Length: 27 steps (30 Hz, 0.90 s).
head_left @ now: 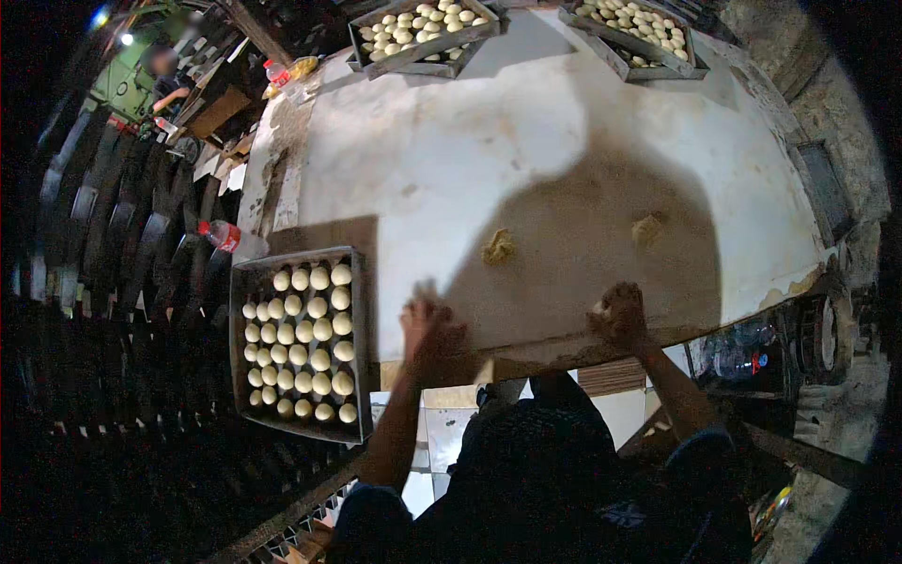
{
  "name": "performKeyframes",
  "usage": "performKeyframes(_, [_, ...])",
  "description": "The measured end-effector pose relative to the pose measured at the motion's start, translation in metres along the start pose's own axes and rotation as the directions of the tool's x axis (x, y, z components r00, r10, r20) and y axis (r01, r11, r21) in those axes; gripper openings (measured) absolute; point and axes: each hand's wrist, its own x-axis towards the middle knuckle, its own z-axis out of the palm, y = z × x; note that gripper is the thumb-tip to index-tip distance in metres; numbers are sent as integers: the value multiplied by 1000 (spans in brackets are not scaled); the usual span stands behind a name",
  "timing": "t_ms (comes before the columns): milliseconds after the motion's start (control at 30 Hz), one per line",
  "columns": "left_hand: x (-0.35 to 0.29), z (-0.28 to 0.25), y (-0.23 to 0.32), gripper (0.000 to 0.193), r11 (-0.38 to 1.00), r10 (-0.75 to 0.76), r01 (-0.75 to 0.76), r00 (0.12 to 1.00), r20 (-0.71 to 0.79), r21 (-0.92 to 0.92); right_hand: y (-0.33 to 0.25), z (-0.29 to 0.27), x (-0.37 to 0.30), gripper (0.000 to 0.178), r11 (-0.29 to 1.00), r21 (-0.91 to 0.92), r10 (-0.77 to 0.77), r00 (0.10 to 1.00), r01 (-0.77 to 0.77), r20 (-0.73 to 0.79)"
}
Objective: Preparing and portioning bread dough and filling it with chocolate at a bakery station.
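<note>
My left hand (429,326) is over the near edge of the pale table (451,160), just right of a tray of dough balls. Its fingers look spread but are smeared by motion, and no object shows in it. Farther right, my right hand (623,318) is curled down on the tabletop. A bit of pale dough (602,305) shows at its fingers. Beyond my hands lie two rough scraps of dough, one nearer the middle (499,246) and one to the right (647,229). The metal tray (360,282) on the left holds several rows of round dough balls (300,329).
Two stacks of dough-ball trays, left (432,43) and right (648,49), stand at the table's far edge. A red-capped plastic bottle (225,237) lies behind the near tray. Dark stacked racks (103,235) fill the left side. Far left, a person (167,85) is in the background.
</note>
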Motion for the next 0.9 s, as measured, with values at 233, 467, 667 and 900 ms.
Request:
performKeyframes(233, [93, 65, 24, 28, 887, -95, -28, 966, -242, -461, -19, 20, 129, 33, 967, 238, -15, 956, 88, -293])
performKeyframes(467, [-45, 86, -14, 20, 982, 166, -176, 976, 142, 66, 37, 54, 44, 25, 830, -89, -552, 834, 550, 8])
performKeyframes(667, [90, 56, 9, 21, 990, 94, -30, 878, -470, 141, 20, 26, 164, 25, 946, 309, -79, 995, 93, -57])
performKeyframes(900, [-28, 106, -52, 17, 589, -246, 191, 968, 51, -786, 38, 39, 97, 19, 859, 97, -493, 863, 503, -116])
